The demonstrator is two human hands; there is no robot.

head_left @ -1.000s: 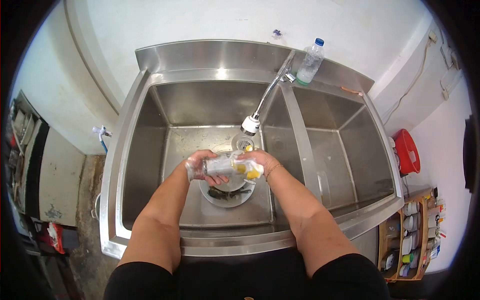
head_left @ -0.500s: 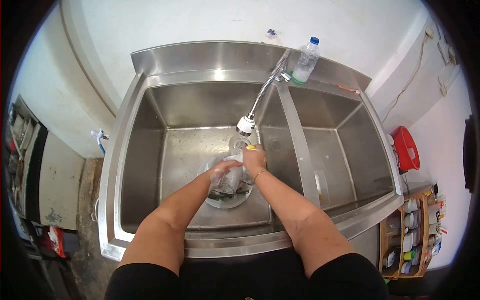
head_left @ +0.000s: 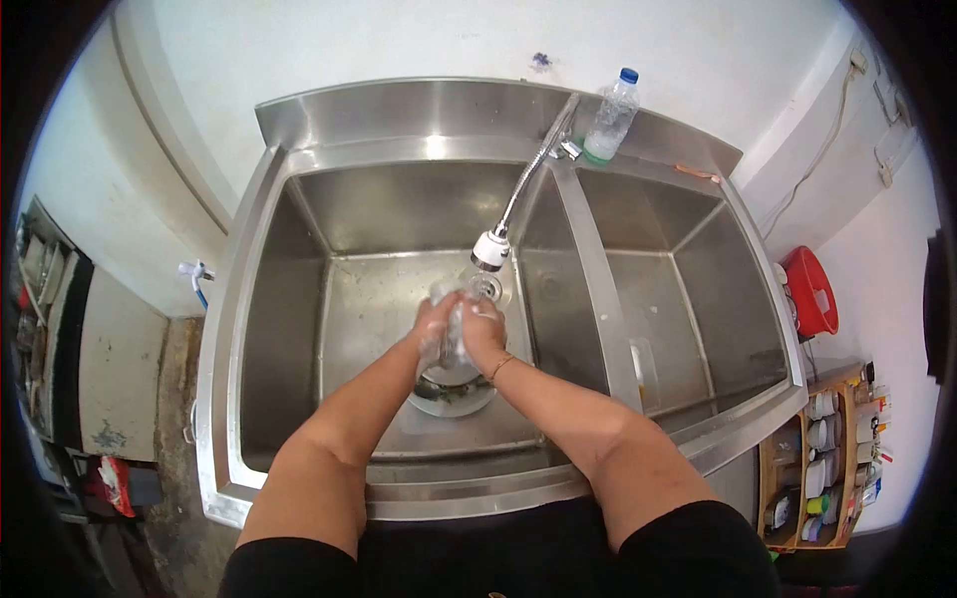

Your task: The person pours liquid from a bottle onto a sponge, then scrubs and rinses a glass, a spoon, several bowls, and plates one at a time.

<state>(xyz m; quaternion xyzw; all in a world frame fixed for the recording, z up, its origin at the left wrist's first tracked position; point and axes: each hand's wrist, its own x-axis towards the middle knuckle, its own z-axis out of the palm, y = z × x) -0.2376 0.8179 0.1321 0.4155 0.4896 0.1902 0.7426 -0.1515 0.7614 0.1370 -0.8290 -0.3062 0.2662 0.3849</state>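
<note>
Inside the large left basin, my left hand (head_left: 436,317) and my right hand (head_left: 482,329) are closed around a clear, soapy container (head_left: 451,337). Motion smears it, so its exact kind does not show. White suds coat the fingers of both hands. Just below, a round pale bowl (head_left: 454,404) rests on the basin floor with dark items in it, partly covered by the held container. The white faucet head (head_left: 490,249) hangs on its flexible metal neck directly above my hands. No yellow sponge shows between my fingers.
The steel double sink (head_left: 588,289) has a divider to the right of my hands. A clear plastic bottle (head_left: 611,122) with a blue cap stands on the back ledge. Further right are a red basin (head_left: 809,292) and a wooden shelf (head_left: 805,478) of dishes.
My hands have come together around the clear container, lifting it off the bowl. My right hand has moved down and left. The yellow piece at its fingers no longer shows.
</note>
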